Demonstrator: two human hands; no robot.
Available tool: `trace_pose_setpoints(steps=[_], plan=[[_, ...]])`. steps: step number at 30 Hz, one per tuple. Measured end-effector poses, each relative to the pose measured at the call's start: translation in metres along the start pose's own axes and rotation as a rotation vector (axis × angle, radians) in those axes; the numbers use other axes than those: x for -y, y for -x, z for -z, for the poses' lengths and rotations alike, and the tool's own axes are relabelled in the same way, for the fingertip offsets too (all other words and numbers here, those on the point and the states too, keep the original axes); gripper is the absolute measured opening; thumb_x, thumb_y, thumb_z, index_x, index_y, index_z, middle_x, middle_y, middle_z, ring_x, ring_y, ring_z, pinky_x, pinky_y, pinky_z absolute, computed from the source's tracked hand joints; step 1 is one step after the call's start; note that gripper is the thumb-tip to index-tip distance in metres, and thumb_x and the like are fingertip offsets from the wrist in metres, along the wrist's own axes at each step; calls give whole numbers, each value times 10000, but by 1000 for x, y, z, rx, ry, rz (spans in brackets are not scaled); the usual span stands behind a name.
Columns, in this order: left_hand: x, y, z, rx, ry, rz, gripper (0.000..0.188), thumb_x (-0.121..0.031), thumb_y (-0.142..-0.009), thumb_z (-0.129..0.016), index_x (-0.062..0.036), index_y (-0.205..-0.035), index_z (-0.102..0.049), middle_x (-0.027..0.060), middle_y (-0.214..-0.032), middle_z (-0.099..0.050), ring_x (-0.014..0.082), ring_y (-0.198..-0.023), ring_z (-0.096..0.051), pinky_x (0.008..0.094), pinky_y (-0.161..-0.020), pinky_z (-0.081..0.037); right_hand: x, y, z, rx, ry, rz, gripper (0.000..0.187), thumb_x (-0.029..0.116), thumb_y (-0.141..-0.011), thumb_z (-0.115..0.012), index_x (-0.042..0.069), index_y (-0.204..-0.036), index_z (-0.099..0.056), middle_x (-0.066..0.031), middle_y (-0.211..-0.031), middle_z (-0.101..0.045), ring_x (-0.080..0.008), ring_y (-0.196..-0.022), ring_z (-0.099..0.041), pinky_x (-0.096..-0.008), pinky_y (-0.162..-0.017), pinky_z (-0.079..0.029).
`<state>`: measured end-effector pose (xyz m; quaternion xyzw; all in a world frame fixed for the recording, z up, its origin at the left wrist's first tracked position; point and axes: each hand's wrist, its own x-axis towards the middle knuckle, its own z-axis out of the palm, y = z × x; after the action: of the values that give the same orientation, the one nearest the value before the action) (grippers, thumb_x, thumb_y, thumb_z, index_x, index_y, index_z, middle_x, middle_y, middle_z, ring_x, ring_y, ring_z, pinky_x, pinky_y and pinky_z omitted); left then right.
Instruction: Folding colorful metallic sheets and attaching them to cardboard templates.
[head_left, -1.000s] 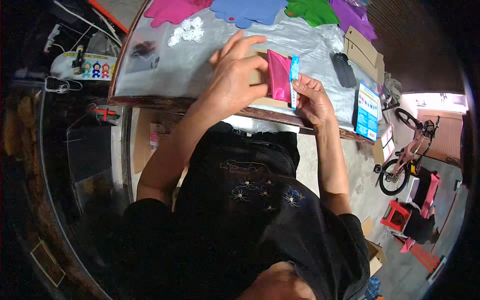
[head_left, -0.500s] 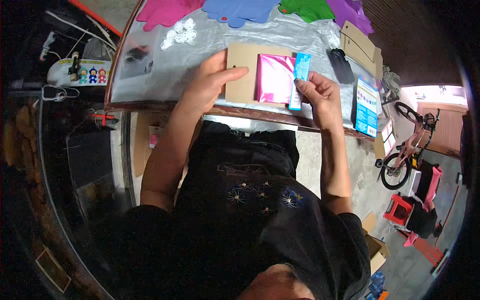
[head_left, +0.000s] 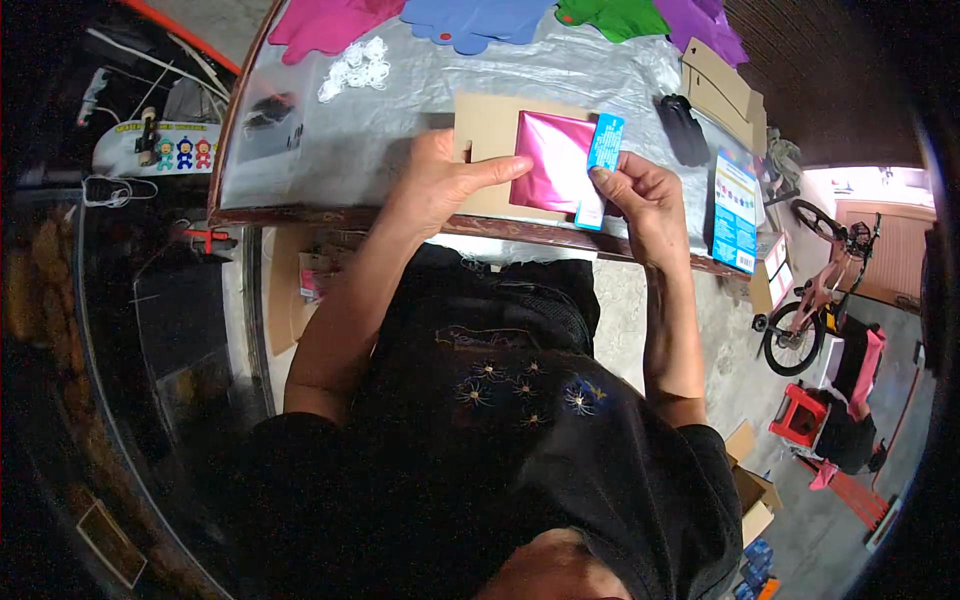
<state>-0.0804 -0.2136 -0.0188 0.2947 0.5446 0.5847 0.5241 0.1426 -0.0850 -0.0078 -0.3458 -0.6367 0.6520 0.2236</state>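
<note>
My left hand [head_left: 438, 187] grips a flat piece of brown cardboard [head_left: 488, 128] near the table's front edge. Its thumb reaches across the face and presses the left side of a folded, shiny pink foil sheet [head_left: 556, 160] lying on the cardboard. Along the sheet's right edge runs a narrow blue printed card strip [head_left: 607, 142]. My right hand [head_left: 652, 205] pinches this strip, thumb in front and the other fingers partly hidden behind. The fingers of my left hand are mostly out of sight behind the cardboard.
Plastic film covers the table [head_left: 395, 120]. White rings [head_left: 355, 72] lie at its far left; pink, blue [head_left: 475, 25], green and purple cut shapes line the far side. To the right are a black object [head_left: 683, 132], a blue-and-white package [head_left: 733, 215] and cardboard [head_left: 718, 85].
My left thumb has slid right, from bare cardboard onto the pink sheet. The cardboard and blue strip have tilted slightly, the strip's lower end shifting left.
</note>
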Motion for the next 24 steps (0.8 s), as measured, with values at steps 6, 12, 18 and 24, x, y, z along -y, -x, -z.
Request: trace_pose_setpoints(steps=[6,12,18,24], plan=[[5,3,-8,-63,-55,-139,308,-157,-851,-818,-15,-1106,-720,47,-983,-741,110,-828,-680,275,-747,-553,-8,-6,-1,-10,96,23,121,122,-928,-708,10,-975,-703,40,-797,-650,-34,-667,-525,-218,-615,-402],[-6,20,21,-22,-49,-127,252,-187,-900,-768,-20,-1086,-733,63,-987,-748,128,-786,-687,283,-740,-560,-10,-7,-4,36,-106,-8,105,91,-930,-682,8,-992,-695,49,-799,-636,-37,-668,-509,-210,-627,-379],[-28,38,225,-422,-1155,-453,207,-182,-898,-750,-28,-1035,-762,84,-966,-755,138,-856,-703,275,-733,-543,2,-4,6,21,-234,2,147,74,-938,-664,-11,-1057,-684,29,-875,-654,-41,-735,-531,-210,-695,-393],[-21,43,292,-472,-968,-267,189,-173,-830,-801,-52,-974,-785,71,-934,-758,142,-822,-703,288,-744,-549,0,-6,13,59,-218,14,168,72,-944,-661,-21,-1083,-681,6,-939,-687,-54,-782,-570,-214,-748,-422]])
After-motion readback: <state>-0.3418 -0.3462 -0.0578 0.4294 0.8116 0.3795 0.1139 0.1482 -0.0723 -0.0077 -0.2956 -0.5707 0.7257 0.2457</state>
